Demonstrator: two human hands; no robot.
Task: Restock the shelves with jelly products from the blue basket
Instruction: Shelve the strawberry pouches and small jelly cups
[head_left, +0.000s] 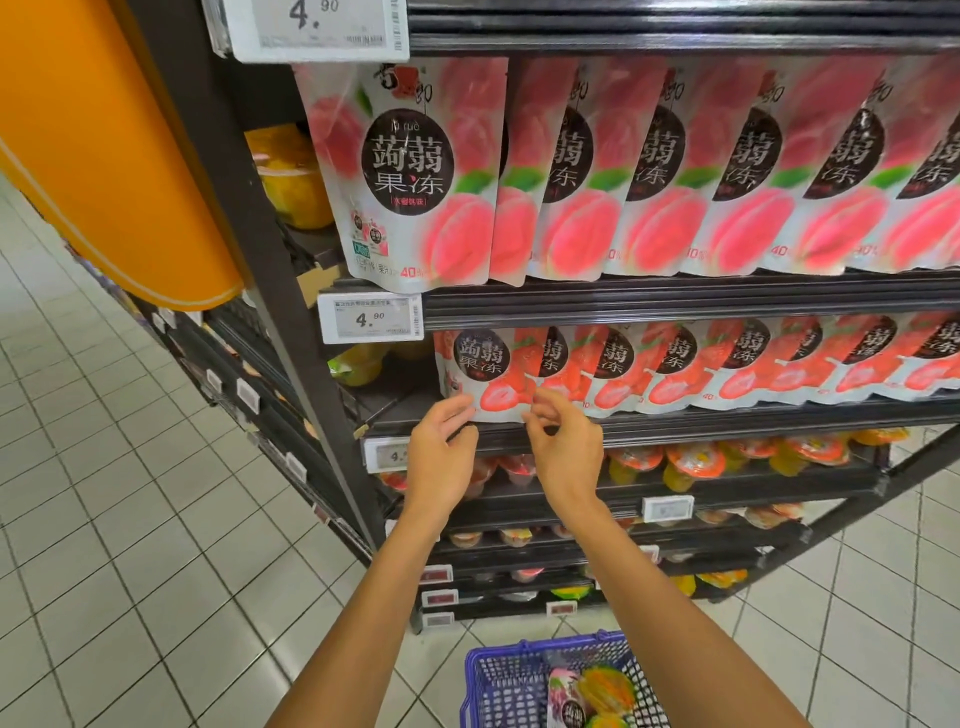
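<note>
A row of strawberry jelly pouches (485, 371) stands on the middle shelf (727, 418). My left hand (441, 452) reaches to the lower left corner of the front pouch, its fingertips at the pouch's edge. My right hand (563, 447) hovers just right of that, fingers loosely curled and holding nothing. Above them a row of peach jelly pouches (415, 171) fills the upper shelf. The blue basket (519, 680) sits on the floor below my arms, with a jelly pouch and fruit jelly cups (605, 688) inside.
Lower shelves hold several jelly cups (693, 462) with orange lids. Price tags (371, 319) hang on the shelf edges. An orange column (104, 145) stands at the left, beside a dark shelf upright (270, 249). White floor tiles (130, 545) stretch left and right.
</note>
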